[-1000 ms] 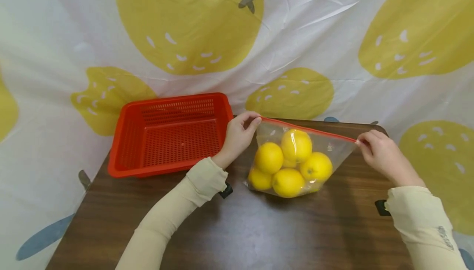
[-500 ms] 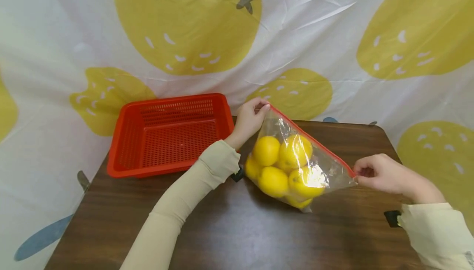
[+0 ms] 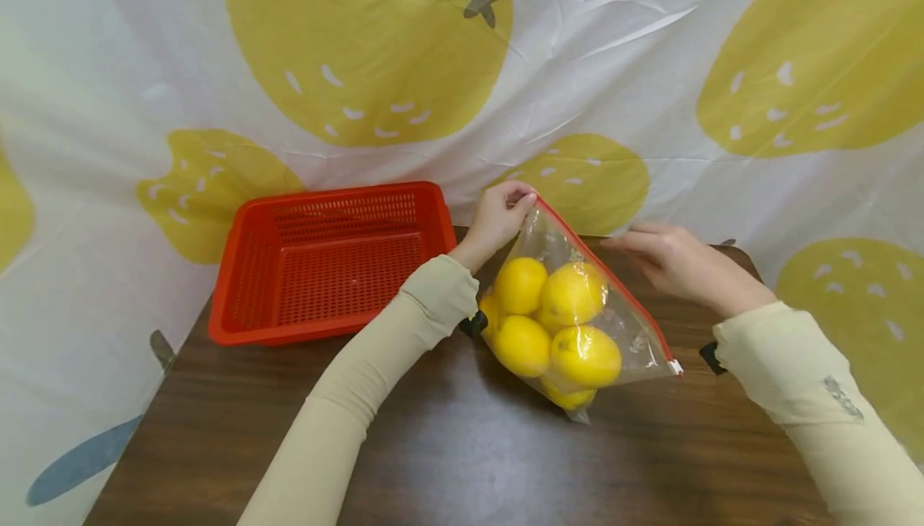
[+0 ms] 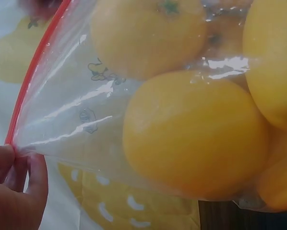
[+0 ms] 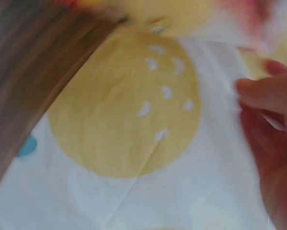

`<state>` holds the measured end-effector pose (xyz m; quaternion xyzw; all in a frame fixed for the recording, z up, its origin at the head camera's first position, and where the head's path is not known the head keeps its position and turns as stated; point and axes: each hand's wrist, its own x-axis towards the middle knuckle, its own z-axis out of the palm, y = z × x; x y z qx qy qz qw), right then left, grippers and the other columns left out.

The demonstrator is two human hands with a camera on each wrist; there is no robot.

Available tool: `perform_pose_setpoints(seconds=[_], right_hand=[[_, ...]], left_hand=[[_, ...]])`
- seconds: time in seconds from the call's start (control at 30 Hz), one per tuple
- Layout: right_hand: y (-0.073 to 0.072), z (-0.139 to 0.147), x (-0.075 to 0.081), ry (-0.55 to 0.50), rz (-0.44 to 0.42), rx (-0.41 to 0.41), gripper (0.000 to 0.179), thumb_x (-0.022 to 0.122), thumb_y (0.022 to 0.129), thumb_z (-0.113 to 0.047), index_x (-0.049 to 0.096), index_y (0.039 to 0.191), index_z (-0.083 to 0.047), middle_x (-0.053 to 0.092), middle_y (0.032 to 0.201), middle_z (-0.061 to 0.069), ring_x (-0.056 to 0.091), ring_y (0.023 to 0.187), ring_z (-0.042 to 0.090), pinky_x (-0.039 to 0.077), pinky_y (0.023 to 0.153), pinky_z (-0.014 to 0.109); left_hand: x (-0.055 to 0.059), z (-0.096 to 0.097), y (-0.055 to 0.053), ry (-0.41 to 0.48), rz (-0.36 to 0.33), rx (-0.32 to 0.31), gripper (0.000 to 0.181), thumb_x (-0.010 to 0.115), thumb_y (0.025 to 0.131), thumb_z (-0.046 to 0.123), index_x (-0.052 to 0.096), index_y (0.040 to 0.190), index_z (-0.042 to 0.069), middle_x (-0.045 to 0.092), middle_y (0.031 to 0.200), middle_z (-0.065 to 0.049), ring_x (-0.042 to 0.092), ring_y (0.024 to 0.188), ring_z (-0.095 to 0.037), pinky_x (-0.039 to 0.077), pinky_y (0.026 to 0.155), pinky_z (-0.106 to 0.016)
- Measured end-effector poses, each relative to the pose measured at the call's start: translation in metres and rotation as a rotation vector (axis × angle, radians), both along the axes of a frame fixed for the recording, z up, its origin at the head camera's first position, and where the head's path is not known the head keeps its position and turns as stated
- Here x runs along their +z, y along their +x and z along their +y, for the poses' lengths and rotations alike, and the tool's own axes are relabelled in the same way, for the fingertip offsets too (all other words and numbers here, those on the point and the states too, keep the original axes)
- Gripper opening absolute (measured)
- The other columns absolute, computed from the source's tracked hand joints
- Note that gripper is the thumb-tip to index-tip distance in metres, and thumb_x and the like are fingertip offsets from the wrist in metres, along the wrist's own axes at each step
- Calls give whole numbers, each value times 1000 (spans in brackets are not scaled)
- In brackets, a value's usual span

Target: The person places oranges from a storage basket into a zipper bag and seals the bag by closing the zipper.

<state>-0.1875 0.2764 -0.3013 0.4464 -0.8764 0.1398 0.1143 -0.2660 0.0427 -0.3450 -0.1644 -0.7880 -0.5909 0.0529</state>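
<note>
A clear zip bag [image 3: 626, 332] with a red zip strip holds several yellow lemons [image 3: 586, 356]. My left hand [image 3: 496, 217] pinches the upper left corner of the bag at the end of the strip; in the left wrist view its thumb and fingers [image 4: 35, 175] meet at that corner. From there the strip slants down to the right, ending in a white slider [image 3: 675, 366]. My right hand [image 3: 674, 261] holds nothing, its fingers stretched toward the middle of the strip. The right wrist view is blurred, with that hand [image 5: 273, 129] at its right edge.
A red perforated plastic basket [image 3: 249, 285] stands on the brown wooden table [image 3: 433, 462], left of the bag. Behind the table hangs a white cloth [image 3: 180, 69] printed with big yellow fruits.
My right hand has let go of the bag's right corner and moved up and left. My left hand has lifted its corner up and slightly right, tilting the bag.
</note>
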Motion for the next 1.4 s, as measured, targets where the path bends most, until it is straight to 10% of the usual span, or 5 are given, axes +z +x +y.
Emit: perform_pose_setpoints(seconds=[0.27,0.53,0.93,1.23,1.4], right_hand=[[-40,-37,6,143,243,246,25,71,68,8,71,89,-6,54,85,7,50,76,21,46,65,32],[-46,-38,10,257,289,291,12,75,65,3,68,74,-1,57,88,9,51,84,25,49,69,34],[-37,-30,21,307,279,113,18,70,68,-1,53,66,-9,52,61,0,52,62,21,42,57,39],[-18,-16,21,294,246,-9,17,66,74,0,53,68,-8,50,62,1,49,57,19,42,56,37],[6,-6,34,242,117,-78,14,68,75,-3,59,73,-13,55,66,-6,50,55,10,44,53,32]], left_hand=[[-2,-4,2,84,-41,-68,12,58,87,7,64,92,-3,64,77,-13,55,62,-16,48,60,-21],[8,-4,28,-135,99,-51,30,59,87,14,54,112,-1,56,110,-14,57,95,-24,46,83,-22],[9,7,91,-454,161,-334,39,61,83,40,58,100,6,59,96,-4,54,77,-11,43,70,-15],[-10,-12,84,-568,225,-364,14,59,88,22,64,91,9,63,81,0,53,66,-10,43,61,-17],[5,-19,77,-548,252,-376,14,55,91,19,67,89,11,64,78,2,52,62,-8,43,61,-17]])
